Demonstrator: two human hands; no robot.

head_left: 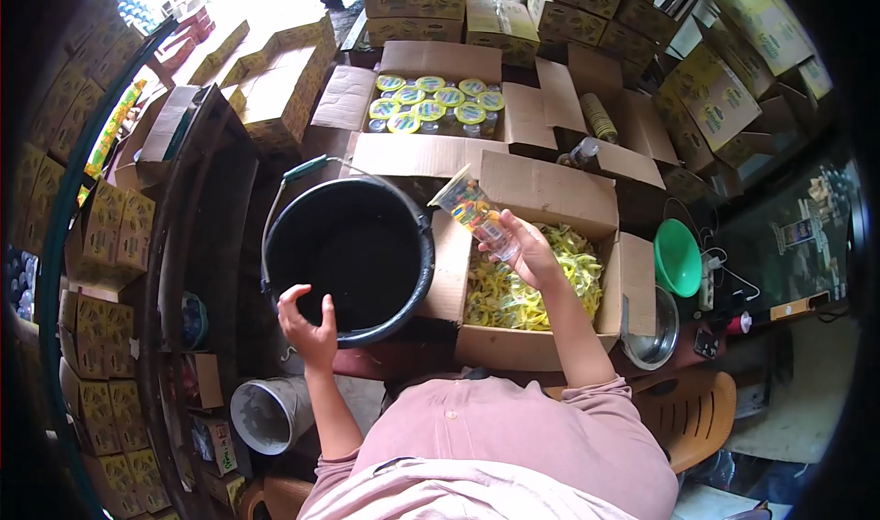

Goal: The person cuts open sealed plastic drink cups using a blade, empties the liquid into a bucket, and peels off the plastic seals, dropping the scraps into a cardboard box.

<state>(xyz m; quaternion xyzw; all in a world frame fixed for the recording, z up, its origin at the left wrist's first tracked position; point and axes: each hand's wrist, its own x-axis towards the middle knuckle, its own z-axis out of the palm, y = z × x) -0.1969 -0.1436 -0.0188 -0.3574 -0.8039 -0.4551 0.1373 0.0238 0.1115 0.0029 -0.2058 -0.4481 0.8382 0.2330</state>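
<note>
My right hand (527, 250) is wrapped round a clear plastic cup (475, 216) with a colourful print and a pale lid, tilted above the near edge of an open box. Inside that cardboard box (550, 199) lies a heap of small yellow-green packets (513, 295). My left hand (310, 326) is raised at the near left rim of a large black bucket (421, 282), its fingers apart and nothing in them. The bucket's interior is dark, and its wire handle leans toward the far side.
Beyond is an open carton (440, 54) of yellow-lidded cups (429, 110). Another box holds stacked cups (599, 117). To the right are a green bowl (676, 257) and a clear bowl (653, 341). A grey bin (266, 416) stands at lower left.
</note>
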